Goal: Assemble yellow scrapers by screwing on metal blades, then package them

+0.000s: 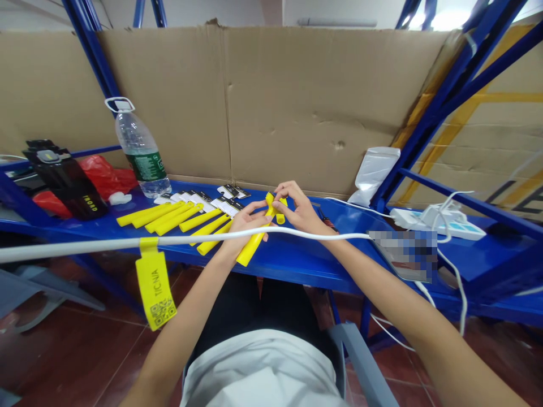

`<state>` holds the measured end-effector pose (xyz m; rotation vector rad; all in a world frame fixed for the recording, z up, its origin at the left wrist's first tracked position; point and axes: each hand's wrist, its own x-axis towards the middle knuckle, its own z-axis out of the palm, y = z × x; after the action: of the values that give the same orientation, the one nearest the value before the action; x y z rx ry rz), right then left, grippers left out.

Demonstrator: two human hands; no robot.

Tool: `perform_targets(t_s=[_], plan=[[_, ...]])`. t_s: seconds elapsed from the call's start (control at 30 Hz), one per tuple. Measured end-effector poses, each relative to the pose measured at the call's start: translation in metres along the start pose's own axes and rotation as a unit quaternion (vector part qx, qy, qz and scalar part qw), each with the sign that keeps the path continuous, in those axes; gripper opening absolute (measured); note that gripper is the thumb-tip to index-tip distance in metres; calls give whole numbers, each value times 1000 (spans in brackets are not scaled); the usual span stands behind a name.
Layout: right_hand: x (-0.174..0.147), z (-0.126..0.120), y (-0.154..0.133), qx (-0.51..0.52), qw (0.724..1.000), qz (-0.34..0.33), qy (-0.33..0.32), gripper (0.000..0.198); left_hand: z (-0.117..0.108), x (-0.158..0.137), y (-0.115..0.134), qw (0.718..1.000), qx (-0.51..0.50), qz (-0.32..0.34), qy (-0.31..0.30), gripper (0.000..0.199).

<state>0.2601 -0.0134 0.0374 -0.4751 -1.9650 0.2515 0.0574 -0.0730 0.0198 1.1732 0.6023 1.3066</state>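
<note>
My left hand (246, 221) is closed round a flat yellow tube-like strip (251, 249), which slants up to the right over the blue table. At its upper end, the fingertips of my right hand (300, 208) pinch the yellow material. A small yellow piece (280, 218) shows just below the right fingers; whether it joins the strip I cannot tell. Left of my hands lies a row of several similar yellow strips (169, 217), with black-and-white cards (201, 199) at their far ends. More such cards (233, 191) lie behind my left hand.
A white cable (97, 246) with a yellow tag (155, 291) crosses in front of my forearms. Left stand a water bottle (144, 150) and a black flask (68, 183). A power strip (449, 225) and a phone-like device (403, 254) lie right. Cardboard (297, 102) walls the back.
</note>
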Motion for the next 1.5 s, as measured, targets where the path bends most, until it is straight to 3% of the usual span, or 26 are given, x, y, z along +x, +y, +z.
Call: perform_targets(t_s=[0.7, 1.5], plan=[[4, 5, 7, 151, 982, 112, 10, 47, -4, 3, -3, 1000, -5, -9, -7, 66], [2, 4, 1, 192, 973, 124, 6, 43, -9, 6, -3, 999, -6, -27, -16, 64]])
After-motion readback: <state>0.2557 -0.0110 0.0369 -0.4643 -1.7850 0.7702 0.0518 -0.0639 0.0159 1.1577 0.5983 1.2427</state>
